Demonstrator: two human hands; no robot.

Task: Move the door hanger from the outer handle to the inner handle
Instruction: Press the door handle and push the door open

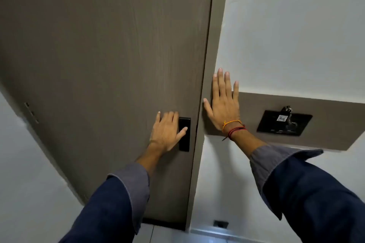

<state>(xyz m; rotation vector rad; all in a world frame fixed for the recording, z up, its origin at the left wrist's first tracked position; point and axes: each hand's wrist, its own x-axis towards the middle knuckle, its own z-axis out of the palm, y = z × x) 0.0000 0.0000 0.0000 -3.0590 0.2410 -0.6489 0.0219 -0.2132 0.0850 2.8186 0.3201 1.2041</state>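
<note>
The brown door [102, 61] is shut against its frame. My left hand [167, 132] lies over the inner door handle beside the black lock plate [184, 138]. Its fingers are curled over the handle and its thumb rests on the plate. The handle itself is hidden under the hand. My right hand [223, 102] is pressed flat, fingers spread, on the brown door frame [209, 49] just right of the door's edge. No door hanger shows in this view.
To the right, a brown wall panel [325, 124] carries a black switch plate [284, 123] with a metal clip on it. White walls flank the door on both sides. A small dark socket [221, 224] sits low by the floor.
</note>
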